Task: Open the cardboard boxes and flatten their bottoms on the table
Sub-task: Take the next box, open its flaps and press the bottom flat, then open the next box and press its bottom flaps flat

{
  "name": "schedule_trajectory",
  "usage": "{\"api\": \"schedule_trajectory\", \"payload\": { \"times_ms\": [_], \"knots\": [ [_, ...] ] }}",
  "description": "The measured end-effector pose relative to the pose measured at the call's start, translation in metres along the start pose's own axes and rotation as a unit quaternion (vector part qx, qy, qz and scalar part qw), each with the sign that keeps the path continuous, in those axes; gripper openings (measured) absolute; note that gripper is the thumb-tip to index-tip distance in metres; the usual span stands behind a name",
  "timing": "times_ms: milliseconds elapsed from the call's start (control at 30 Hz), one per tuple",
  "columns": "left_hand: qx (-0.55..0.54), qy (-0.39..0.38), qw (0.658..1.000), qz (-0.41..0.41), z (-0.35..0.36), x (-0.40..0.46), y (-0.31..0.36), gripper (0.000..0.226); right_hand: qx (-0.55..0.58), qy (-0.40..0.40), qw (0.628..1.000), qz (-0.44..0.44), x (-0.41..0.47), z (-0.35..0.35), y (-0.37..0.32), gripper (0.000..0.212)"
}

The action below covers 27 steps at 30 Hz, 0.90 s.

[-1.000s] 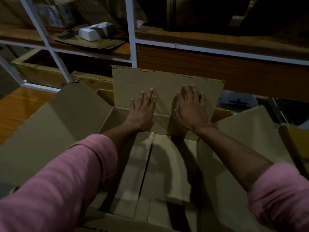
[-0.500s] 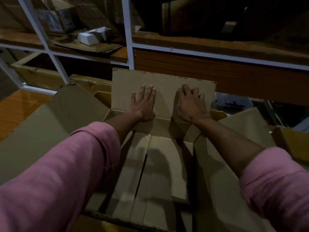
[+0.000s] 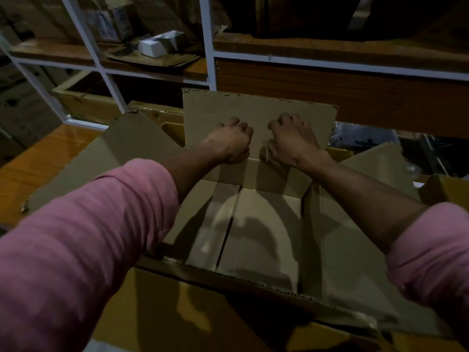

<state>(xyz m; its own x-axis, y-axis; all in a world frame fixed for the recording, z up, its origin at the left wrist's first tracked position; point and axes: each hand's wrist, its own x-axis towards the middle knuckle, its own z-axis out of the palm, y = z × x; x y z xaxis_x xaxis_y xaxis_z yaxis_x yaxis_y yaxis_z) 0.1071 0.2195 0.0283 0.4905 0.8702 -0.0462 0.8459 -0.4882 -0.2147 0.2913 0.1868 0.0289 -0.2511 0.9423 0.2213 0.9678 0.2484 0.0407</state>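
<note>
Two hands were on the far flap [image 3: 258, 110] of the open cardboard box [image 3: 253, 224], which sat dead centre of the view with its mouth up. Our left hand [image 3: 229, 143] was curled into a loose fist, knuckles on the flap just above its fold line; whether it pinched any board we could not tell. Our right hand [image 3: 291, 141] lay at 3 o'clock of the left, just beside it, fingers bent and clawed down onto the same flap, thumb near the crease. Sleeves were pink, pushed up the forearms. The far flap stood up at 12 o'clock, the left flap [image 3: 114, 161] splayed out toward 9, the right flap [image 3: 368, 199] toward 3. Inside, the bottom panels [image 3: 248, 237] met along a dark seam running 12 to 6 and looked nearly level. Our judgement: the step in hand was creasing the far flap back, so pressure should go right at the fold, both hands even, or the board buckles off the score. Material was plain brown corrugated, matte, with ragged torn edges on the flap top and fluting showing on the near rim [image 3: 253, 283]. A white-framed shelf rack [image 3: 208, 41] with a small white carton [image 3: 160, 44] stood behind, at 11 o'clock.
</note>
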Motion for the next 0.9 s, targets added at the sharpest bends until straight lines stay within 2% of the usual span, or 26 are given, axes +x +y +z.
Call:
{"api": "schedule_trajectory", "payload": {
  "times_ms": [100,300,567,667,900],
  "knots": [
    [0.017,-0.016,1.000,0.012,-0.022,-0.015,0.011,0.048,0.005,-0.011,1.000,-0.022,-0.012,-0.024,-0.006,0.044],
    [0.002,0.011,1.000,0.026,-0.061,-0.059,0.043,0.050,0.017,0.001,1.000,-0.022,-0.054,-0.072,-0.013,0.044],
    [-0.091,0.092,0.990,0.054,-0.107,-0.126,0.120,0.062,0.039,0.070,0.993,0.083,-0.160,-0.110,0.000,0.051],
    [-0.110,0.102,0.986,0.073,-0.115,-0.136,0.159,0.066,0.050,0.103,0.984,0.139,-0.205,-0.112,0.017,0.053],
    [-0.129,0.113,0.974,0.148,-0.124,-0.141,0.260,0.069,0.045,0.120,0.965,0.230,-0.300,-0.113,0.066,0.063]
  ]
}}
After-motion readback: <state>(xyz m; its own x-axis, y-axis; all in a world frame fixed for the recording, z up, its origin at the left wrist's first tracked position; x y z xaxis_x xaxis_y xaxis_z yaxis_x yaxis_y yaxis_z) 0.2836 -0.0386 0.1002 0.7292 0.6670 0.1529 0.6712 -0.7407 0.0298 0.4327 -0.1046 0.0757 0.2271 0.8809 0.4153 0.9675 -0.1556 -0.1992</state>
